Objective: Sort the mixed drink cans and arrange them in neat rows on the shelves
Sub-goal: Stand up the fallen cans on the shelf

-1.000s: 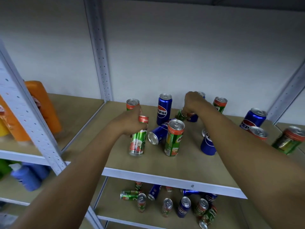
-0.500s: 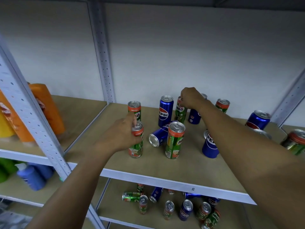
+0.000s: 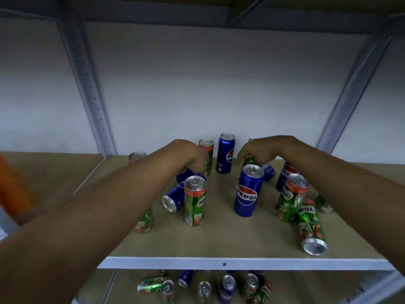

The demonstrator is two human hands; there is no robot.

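Since the earlier frames both hands reach deeper over the upper shelf [image 3: 219,240], and the view has tilted up so the lower shelf [image 3: 295,288] shows only as a strip. From left to right: an orange bottle [image 3: 13,187] stands blurred at the frame edge; a Milo can [image 3: 145,220] is half hidden under the left forearm. The left hand [image 3: 188,154] hangs with curled fingers [image 3: 200,170] at a rear green Milo can [image 3: 208,155] and a blue can [image 3: 183,175] beneath the palm; whether it grips either cannot be told. Just in front lie a toppled Pepsi can [image 3: 173,197] and an upright Milo can [image 3: 194,200]. At centre an upright Pepsi can [image 3: 225,153] stands at the back. The right hand [image 3: 260,150] arches over a small green can [image 3: 248,160]; contact is hidden, so its grip cannot be told. Nearer stands a front Pepsi can [image 3: 247,190]; to its right a leaning Milo can [image 3: 291,198] touches a toppled Milo can [image 3: 311,229] near the shelf edge. More mixed cans lie on the lower shelf. Judgement: the slim cans are rigid and smooth, likely moderately heavy if full, and tip easily; hold each round the mid-body, thumb opposite fingers. Toppled cans may roll toward the edge.
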